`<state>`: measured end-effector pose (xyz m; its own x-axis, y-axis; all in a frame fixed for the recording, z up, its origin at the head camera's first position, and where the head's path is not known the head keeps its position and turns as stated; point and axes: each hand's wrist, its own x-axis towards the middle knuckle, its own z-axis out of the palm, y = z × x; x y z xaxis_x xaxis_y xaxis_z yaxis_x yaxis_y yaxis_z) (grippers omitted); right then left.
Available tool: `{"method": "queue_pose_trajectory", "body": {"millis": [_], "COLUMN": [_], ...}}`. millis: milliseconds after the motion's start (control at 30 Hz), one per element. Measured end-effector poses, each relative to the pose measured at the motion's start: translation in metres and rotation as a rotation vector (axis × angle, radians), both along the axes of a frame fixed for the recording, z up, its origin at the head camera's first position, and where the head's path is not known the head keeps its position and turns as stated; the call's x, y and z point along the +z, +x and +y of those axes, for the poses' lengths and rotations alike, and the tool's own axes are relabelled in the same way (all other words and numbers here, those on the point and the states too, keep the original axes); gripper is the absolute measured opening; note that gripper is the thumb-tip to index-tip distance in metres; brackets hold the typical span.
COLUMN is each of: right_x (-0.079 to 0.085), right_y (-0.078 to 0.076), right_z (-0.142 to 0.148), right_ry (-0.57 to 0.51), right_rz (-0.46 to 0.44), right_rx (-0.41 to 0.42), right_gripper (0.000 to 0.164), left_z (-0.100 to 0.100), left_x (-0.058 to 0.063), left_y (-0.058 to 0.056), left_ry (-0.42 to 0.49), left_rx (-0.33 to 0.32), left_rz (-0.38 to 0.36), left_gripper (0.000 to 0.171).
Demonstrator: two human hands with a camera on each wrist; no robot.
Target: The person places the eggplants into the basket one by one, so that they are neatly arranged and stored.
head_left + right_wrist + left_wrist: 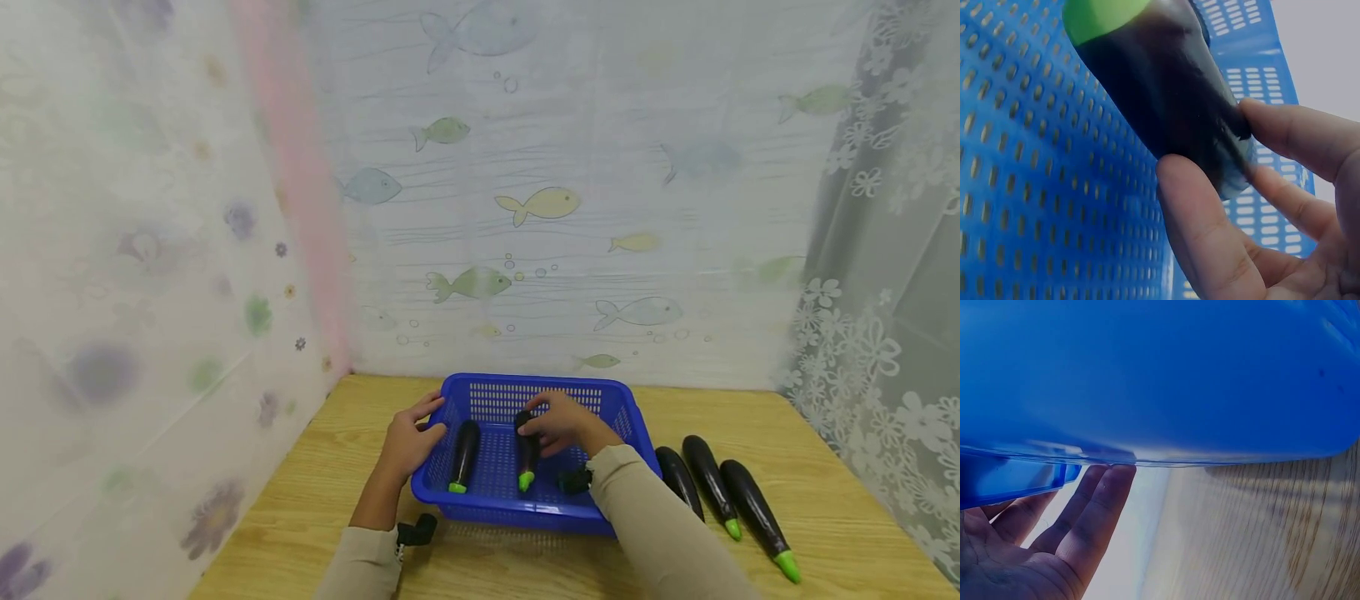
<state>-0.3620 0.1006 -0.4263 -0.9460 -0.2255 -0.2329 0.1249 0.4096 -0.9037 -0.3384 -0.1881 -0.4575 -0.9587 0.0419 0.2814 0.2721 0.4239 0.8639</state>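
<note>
Inside the blue plastic basket (540, 507), my right hand (558, 423) pinches a dark eggplant (529, 457) by its far end, thumb on one side and fingers on the other. The green stem end (1107, 15) of that eggplant points back toward me. Another eggplant (466, 454) lies in the left part of the basket. My left hand (411, 437) is at the basket's left rim. In the left wrist view its fingers (1100, 515) look nearly straight, with tips touching the basket's outer side; part of that hand is hidden behind the rim.
Three more eggplants (712, 479) lie on the wooden table (817, 467) right of the basket, one partly covered by my right sleeve (660, 517). Behind the table hangs a fish-print curtain (570, 275); a flowered curtain (150, 333) closes off the left side.
</note>
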Motion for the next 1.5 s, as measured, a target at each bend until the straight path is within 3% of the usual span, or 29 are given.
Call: {"method": "queue_pose_trajectory", "body": {"millis": [767,1300,1500], "right_x": [-0.01,-0.004,-0.004], "right_y": [-0.004,0.0,-0.002], "right_z": [-0.035,-0.05,-0.052], "right_ry": [-0.086,0.022,0.017], "right_rz": [-0.099,-0.1,-0.114], "right_rx": [0.01,0.006,-0.002], "right_gripper": [0.059,0.062,0.062], "left_z": [0.0,-0.001,-0.001], "left_x": [-0.002,-0.002,0.0], "left_y": [0.0,-0.002,-0.001], "left_ry": [-0.002,-0.011,-0.008], "left_rx": [-0.004,0.0,0.004], "left_rz": [0.005,0.009,0.008], "left_gripper": [0.055,0.055,0.055]}}
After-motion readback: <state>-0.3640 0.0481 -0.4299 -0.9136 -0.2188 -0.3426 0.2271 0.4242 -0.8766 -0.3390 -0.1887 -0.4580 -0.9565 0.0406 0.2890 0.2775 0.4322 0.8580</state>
